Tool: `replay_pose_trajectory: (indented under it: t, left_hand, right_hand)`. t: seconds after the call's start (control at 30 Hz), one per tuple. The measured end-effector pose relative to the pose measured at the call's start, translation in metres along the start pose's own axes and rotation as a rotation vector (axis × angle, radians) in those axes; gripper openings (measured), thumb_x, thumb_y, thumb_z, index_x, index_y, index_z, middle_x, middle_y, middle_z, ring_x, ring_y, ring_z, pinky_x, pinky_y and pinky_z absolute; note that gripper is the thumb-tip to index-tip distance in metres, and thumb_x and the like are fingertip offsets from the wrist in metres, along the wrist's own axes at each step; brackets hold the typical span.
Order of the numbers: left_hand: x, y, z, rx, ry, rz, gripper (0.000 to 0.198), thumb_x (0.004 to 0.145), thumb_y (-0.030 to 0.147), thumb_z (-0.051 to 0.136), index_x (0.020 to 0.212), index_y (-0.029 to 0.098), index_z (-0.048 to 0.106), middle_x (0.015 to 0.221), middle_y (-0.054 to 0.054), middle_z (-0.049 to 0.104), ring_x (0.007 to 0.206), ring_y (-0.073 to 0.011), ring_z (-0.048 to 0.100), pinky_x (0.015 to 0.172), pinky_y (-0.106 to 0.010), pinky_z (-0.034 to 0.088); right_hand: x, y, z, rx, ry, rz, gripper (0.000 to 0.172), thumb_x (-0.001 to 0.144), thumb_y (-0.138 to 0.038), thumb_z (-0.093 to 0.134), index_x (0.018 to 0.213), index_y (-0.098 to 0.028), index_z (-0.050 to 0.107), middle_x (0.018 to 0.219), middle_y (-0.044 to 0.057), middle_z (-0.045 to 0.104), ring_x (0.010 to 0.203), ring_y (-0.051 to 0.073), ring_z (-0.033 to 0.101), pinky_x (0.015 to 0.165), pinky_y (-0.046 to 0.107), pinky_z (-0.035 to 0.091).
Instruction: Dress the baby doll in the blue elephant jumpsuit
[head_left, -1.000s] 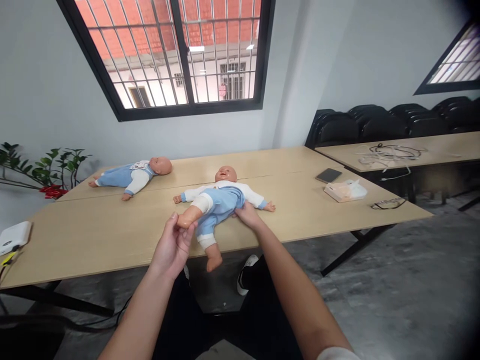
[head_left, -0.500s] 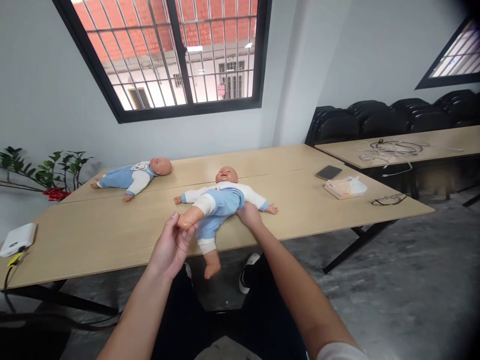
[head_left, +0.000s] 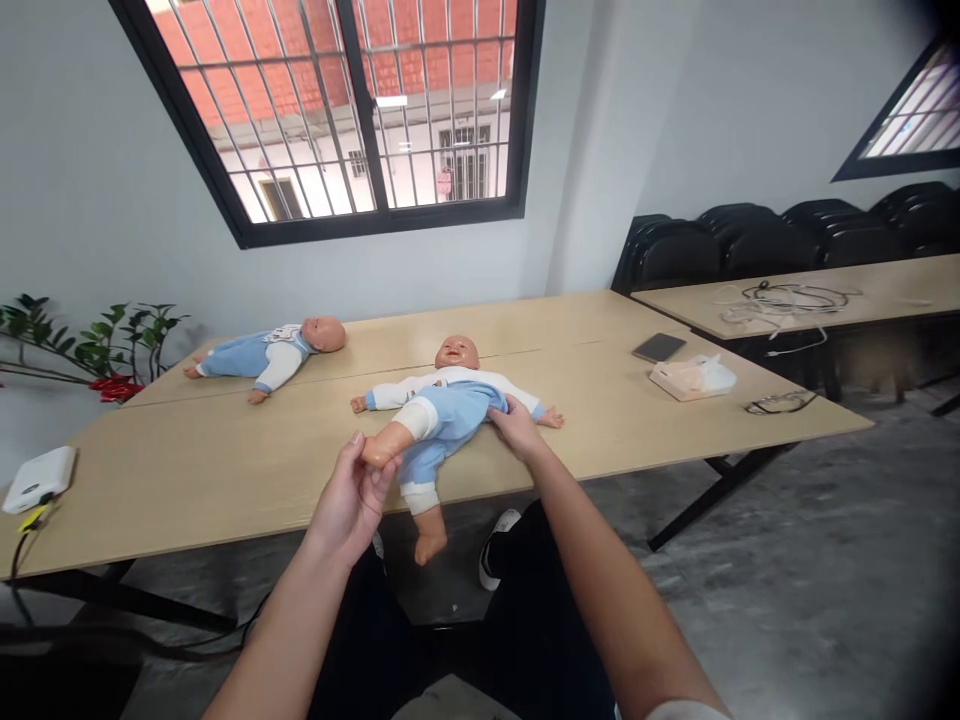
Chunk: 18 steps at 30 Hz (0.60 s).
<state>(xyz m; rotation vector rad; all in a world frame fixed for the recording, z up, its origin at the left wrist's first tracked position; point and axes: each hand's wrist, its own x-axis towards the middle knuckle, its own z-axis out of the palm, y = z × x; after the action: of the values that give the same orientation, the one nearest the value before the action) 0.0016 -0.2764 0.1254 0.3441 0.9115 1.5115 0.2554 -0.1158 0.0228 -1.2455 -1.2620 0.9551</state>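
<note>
- At the far left, a white box-shaped device (head_left: 39,480) is set on the pale table (head_left: 225,470); a yellow plug (head_left: 33,520) is joined to its near edge; what is housed inside cannot be told.
- Behind it, a leafy plant (head_left: 101,345) is seen beyond the table's edge; its stems are ringed at the base by something red (head_left: 116,388), blurred.
- Near the back of the table, the farther doll (head_left: 255,355) is laid out, dressed in blue and white.
- The foot of the nearer doll (head_left: 450,410) is held in the left hand (head_left: 352,508), thumb and fingers being closed round it; that leg is lifted, its white cuff pushed up; the other leg is hung over the table's near edge.
- The nearer doll is laid on its back at mid-table, head towards the window (head_left: 375,205); at its hip, the blue trousers (head_left: 461,410) are pinched in the right hand (head_left: 517,428), the fingertips being partly hidden by cloth.
- Farther right, a dark phone (head_left: 658,347) is laid flat; just beside it, a tissue pack (head_left: 679,382) is placed, white tissue drawn out at its top; how full it is cannot be told; near the corner, glasses (head_left: 780,402) are laid.
- On the second table (head_left: 900,290), cables (head_left: 795,298) are heaped; behind, black chairs (head_left: 757,248) are stacked.
</note>
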Motion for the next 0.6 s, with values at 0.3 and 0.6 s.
replay_pose_trajectory:
  t: [0.3, 0.6]
  left_hand:
    - [-0.014, -0.061, -0.005, 0.323, -0.167, 0.108, 0.036, 0.082, 0.047, 0.081, 0.090, 0.016, 0.064, 0.087, -0.001, 0.069, 0.083, -0.0154, 0.073, 0.081, -0.029, 0.064]
    - [-0.017, -0.126, 0.000, 0.988, -0.299, 0.375, 0.041, 0.075, 0.043, 0.083, 0.098, 0.020, 0.059, 0.097, -0.005, 0.065, 0.091, -0.0221, 0.063, 0.085, -0.038, 0.051]
  right_hand:
    - [-0.023, 0.002, 0.016, -0.289, 0.404, -0.140, 0.051, 0.086, -0.030, 0.055, 0.134, -0.015, 0.046, 0.132, 0.019, 0.053, 0.116, 0.028, 0.054, 0.102, 0.041, 0.046]
    - [-0.115, 0.009, -0.010, -0.217, 0.193, -0.447, 0.025, 0.101, -0.039, 0.048, 0.113, -0.023, 0.062, 0.110, 0.011, 0.062, 0.102, 0.025, 0.061, 0.093, 0.040, 0.052]
